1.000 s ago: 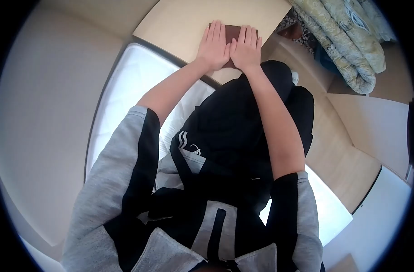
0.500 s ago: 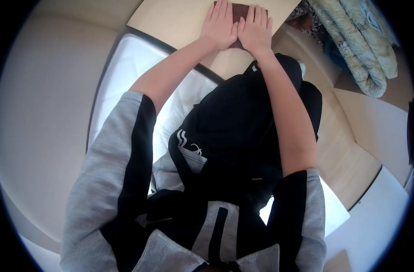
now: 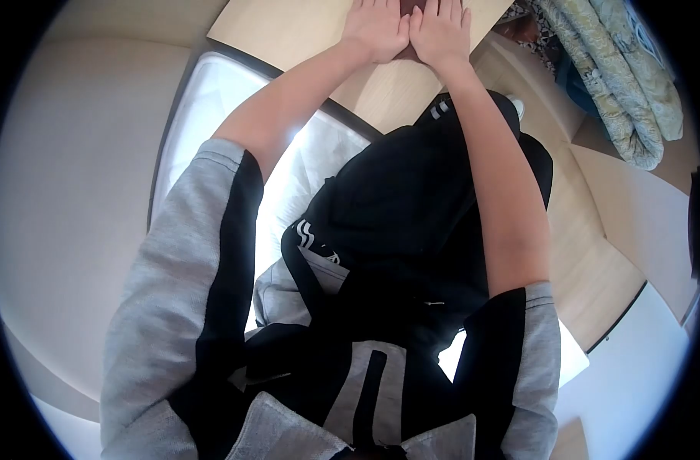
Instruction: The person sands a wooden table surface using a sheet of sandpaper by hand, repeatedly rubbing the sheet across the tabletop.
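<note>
At the top edge of the head view, a flat dark brown piece (image 3: 408,54) lies on a pale wooden tabletop (image 3: 288,31). What the piece is I cannot make out, as my hands cover most of it and the frame cuts off the rest. My left hand (image 3: 374,29) rests flat on its left side, fingers stretched forward. My right hand (image 3: 439,34) lies flat on its right side, also with fingers extended. The two thumbs nearly meet over the middle of the brown piece. Some fingertips run out of the frame.
My legs in black trousers (image 3: 411,199) are below the table's near edge. A white padded surface (image 3: 212,100) with a dark rim lies to the left. A folded patterned quilt (image 3: 618,92) sits at upper right, above the wooden floor (image 3: 587,284). A beige wall (image 3: 81,192) stands at far left.
Both hands and the brown piece now appear higher in the view, more cut off by its top edge. The whole scene has shifted slightly. The hands stay flat on the piece.
</note>
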The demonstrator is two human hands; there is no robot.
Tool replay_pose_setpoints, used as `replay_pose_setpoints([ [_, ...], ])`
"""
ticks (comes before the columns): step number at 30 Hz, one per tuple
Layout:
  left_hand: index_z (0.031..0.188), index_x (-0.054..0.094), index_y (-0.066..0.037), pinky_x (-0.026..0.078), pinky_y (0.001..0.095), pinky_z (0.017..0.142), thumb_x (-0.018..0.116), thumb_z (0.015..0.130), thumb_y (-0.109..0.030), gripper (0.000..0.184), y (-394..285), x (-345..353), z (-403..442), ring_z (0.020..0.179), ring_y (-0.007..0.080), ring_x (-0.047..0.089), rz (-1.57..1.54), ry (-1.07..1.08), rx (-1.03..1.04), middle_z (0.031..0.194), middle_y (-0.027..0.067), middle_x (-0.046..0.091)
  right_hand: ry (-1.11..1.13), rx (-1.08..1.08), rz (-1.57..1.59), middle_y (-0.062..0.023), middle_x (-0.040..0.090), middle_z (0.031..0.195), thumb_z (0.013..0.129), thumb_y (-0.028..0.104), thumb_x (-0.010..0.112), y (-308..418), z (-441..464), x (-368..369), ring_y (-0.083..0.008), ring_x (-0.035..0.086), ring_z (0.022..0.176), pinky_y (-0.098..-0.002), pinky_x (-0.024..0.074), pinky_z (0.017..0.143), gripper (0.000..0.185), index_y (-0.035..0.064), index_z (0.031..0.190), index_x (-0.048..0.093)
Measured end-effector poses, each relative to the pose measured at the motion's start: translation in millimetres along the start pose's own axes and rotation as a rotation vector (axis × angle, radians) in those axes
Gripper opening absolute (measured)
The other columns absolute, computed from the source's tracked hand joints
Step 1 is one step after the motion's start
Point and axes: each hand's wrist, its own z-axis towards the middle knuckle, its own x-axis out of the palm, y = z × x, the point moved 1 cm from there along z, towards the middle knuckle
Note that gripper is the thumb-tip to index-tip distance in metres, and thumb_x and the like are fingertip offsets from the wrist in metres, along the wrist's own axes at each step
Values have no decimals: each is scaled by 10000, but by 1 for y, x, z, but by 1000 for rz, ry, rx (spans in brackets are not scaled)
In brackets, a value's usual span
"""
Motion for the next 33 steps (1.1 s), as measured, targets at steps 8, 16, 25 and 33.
replay_pose_setpoints([
  [8,1421,206,120,70,418,1181,339,921,-313,674,-4,0,-3,1432,342,134,32,20,-26,1511,261,198,17,41,1,-214,327,1463,916,308,405,1,-4,2,-343,258,1384,-480,169,1144,622,-48,1414,298],
  [16,1426,235,77,135,431,1168,343,940,-342,651,-6,-3,-31,1421,324,189,8,-87,42,1504,227,241,-39,14,-10,-143,342,1462,913,361,396,6,-30,-1,-285,258,1385,-513,197,1118,620,5,1416,325],
  [25,1417,246,96,117,429,1170,337,928,-344,664,-17,-14,-67,1426,322,173,-56,-49,11,1509,230,230,131,53,6,-141,255,1518,935,362,349,18,-60,-20,-284,189,1423,-499,147,1146,634,9,1454,254],
  [33,1424,229,92,107,425,1172,322,936,-344,662,-20,-16,-77,1434,316,142,-64,-26,-1,1518,224,206,111,46,14,-160,263,1506,936,363,375,21,-71,-21,-311,209,1413,-522,193,1130,636,6,1449,257],
])
